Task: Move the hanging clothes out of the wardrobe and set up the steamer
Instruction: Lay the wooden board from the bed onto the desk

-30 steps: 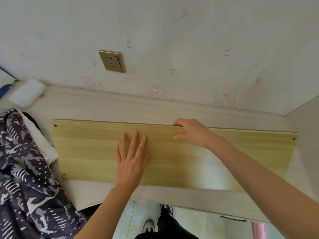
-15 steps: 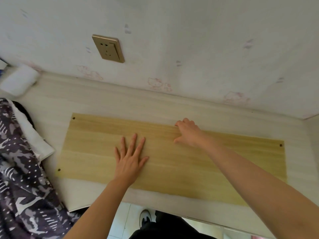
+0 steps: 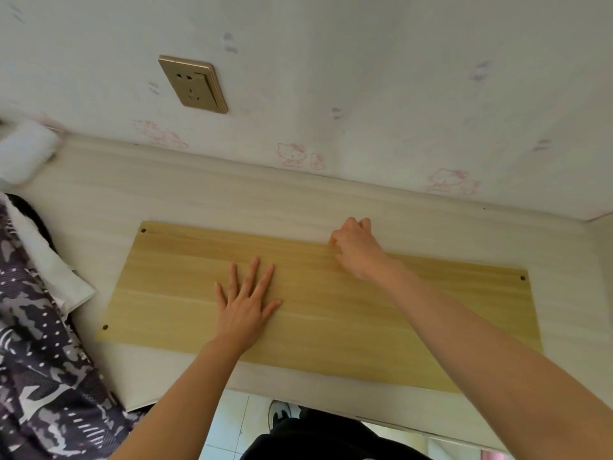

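Observation:
A light wooden board lies flat on a pale desk top. My left hand presses on the middle of the board with its fingers spread and straight. At the board's far edge, my right hand has its fingers curled over that edge. A dark garment with a grey camouflage and dot pattern is heaped at the left end of the desk. No steamer or wardrobe is in view.
A gold wall socket sits on the wallpapered wall behind the desk. A white padded object lies in the far left corner. White cloth shows under the patterned garment. Below the desk's near edge, tiled floor and a shoe show.
The board, first tilted up off the desk at its near side, has come down flat and sits farther from the near edge. Both hands stayed on it.

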Demonstrator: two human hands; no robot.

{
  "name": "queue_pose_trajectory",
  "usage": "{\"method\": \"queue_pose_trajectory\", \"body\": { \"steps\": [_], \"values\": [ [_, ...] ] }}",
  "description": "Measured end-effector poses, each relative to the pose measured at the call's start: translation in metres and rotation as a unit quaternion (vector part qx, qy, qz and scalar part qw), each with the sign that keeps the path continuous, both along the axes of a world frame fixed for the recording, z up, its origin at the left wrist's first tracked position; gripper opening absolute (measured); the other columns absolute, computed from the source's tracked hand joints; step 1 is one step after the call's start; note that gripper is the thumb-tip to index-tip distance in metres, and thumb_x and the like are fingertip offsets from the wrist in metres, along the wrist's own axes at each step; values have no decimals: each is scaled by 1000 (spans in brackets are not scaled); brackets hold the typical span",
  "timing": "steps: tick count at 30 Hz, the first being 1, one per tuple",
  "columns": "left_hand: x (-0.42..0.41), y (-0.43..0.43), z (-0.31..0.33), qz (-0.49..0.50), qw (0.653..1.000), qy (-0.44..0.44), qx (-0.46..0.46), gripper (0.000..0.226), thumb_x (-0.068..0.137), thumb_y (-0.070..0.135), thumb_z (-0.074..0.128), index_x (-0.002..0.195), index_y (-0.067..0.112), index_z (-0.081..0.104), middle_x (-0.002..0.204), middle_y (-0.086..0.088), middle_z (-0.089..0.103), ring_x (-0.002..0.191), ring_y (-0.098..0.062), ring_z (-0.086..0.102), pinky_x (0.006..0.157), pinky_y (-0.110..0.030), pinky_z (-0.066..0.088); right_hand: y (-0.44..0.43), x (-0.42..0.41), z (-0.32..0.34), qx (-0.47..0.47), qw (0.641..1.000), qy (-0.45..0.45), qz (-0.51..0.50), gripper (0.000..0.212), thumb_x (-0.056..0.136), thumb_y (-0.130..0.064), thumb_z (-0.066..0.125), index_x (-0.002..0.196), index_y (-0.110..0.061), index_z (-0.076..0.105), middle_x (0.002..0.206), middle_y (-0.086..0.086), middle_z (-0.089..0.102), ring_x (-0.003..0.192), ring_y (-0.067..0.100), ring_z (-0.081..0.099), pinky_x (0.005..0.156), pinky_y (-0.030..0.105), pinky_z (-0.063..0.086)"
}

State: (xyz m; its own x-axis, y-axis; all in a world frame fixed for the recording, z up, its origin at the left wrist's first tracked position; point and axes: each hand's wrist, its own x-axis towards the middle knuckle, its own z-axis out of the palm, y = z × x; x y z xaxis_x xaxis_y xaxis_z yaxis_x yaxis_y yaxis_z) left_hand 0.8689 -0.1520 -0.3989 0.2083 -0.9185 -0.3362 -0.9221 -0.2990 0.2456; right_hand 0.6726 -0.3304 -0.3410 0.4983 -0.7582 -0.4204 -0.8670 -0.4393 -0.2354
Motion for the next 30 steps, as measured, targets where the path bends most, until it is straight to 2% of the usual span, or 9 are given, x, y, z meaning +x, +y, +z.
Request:
{"method": "queue_pose_trajectory", "body": {
  "steps": [4,6,9,11,14,15,19,22,30],
  "values": [
    [6,-8,0,7,1000,-6,21,76,74,80,2,144,50,-12,156,18,-19,144,-27,-22,113,-61,0,7,-23,-2,55,998,-12,-10,55,89,-33,62,139,-23,43,137,8,36,125,33,28,107,42,32],
    [9,-12,-1,9,1000,-8,27,74,78,77,8,144,50,-11,156,17,-18,144,-27,-21,113,-61,0,24,-38,-9,34,999,-11,-9,59,90,-34,60,143,-23,38,149,5,27,134,32,21,113,42,23],
    [9,-11,-1,8,1000,-12,12,76,76,77,5,146,49,-6,157,17,-14,145,-27,-17,113,-60,2,59,-64,-19,3,1000,15,-26,63,92,-39,55,148,-27,28,158,5,12,144,33,10,117,40,13],
    [7,-6,1,19,1000,-9,-8,76,78,75,6,148,47,-1,159,15,-9,146,-26,-15,114,-59,2,85,-87,-26,-7,999,36,-33,64,94,-45,49,150,-28,24,160,6,10,145,34,7,118,45,13],
    [5,9,5,39,999,-20,-23,71,82,72,7,148,46,-1,159,13,-7,145,-23,-17,115,-58,-1,121,-117,-34,-45,995,52,-78,65,89,-55,37,147,-27,30,156,10,25,139,41,17,111,57,28],
    [4,15,6,46,998,-25,-27,69,84,72,9,148,47,-2,159,14,-8,145,-23,-18,114,-58,-2,130,-124,-35,-46,992,59,-104,68,87,-60,30,147,-28,29,156,9,25,138,43,17,110,59,28],
    [6,40,5,96,995,-8,-12,65,88,68,23,145,52,-5,158,16,-12,144,-23,-21,110,-65,-2,148,-137,-39,-48,981,78,-173,75,83,-71,16,151,-37,10,161,6,1,143,45,3,109,65,13],
    [9,48,2,111,994,-4,5,65,86,70,20,144,55,-7,158,16,-13,144,-25,-20,109,-67,-1,152,-134,-41,-49,979,76,-180,73,83,-71,12,150,-42,8,161,7,-2,143,45,-2,108,70,11],
    [30,41,1,89,996,-4,9,65,87,70,21,144,54,-4,158,14,-13,145,-26,-19,108,-68,0,155,-113,-46,-59,975,82,-197,76,81,-74,7,149,-41,2,160,9,-8,143,46,-8,108,72,8]
  ]
}}
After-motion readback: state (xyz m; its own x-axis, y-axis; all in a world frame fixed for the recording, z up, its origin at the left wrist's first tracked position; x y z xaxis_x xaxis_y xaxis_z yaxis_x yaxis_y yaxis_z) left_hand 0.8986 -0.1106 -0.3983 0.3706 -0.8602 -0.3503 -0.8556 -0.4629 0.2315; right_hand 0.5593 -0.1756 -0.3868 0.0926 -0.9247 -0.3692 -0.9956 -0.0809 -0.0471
